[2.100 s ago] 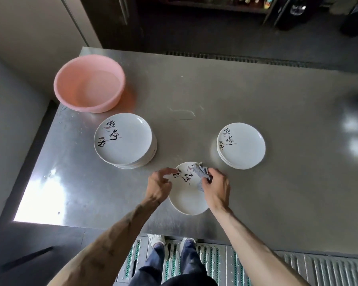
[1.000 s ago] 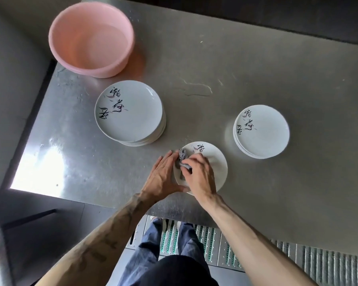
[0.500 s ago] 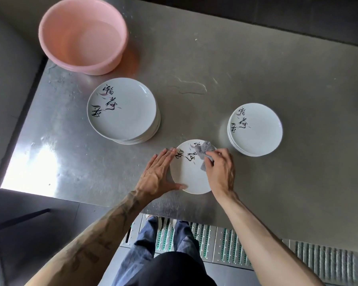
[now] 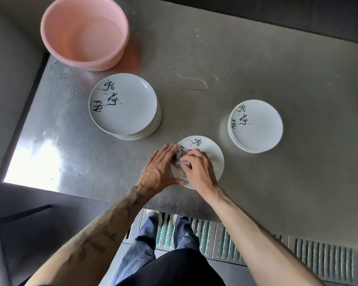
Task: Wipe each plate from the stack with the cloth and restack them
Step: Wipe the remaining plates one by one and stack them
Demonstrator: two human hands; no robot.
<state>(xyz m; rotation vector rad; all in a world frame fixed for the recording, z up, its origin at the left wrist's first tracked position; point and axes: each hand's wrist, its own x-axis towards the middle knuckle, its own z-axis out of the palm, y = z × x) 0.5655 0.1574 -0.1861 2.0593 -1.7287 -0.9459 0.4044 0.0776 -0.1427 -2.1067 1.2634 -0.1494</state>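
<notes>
A single white plate (image 4: 212, 156) with black brush lettering lies near the front edge of the steel table. My right hand (image 4: 198, 169) grips a grey cloth (image 4: 180, 156) and presses it onto the plate's left part. My left hand (image 4: 158, 170) lies flat with straight fingers against the plate's left rim, thumb along its near edge. A taller stack of the same plates (image 4: 124, 105) stands to the left. A lower stack (image 4: 255, 125) stands to the right.
A pink plastic basin (image 4: 84, 30) sits at the table's back left corner. A small puddle (image 4: 192, 83) lies between the stacks, farther back. The steel table (image 4: 277, 79) ends at my legs; a ribbed floor grate (image 4: 256, 250) runs below.
My right hand has swept the cloth from the plate's upper right back to its left side. My left hand stays against the rim. The camera view has shifted slightly.
</notes>
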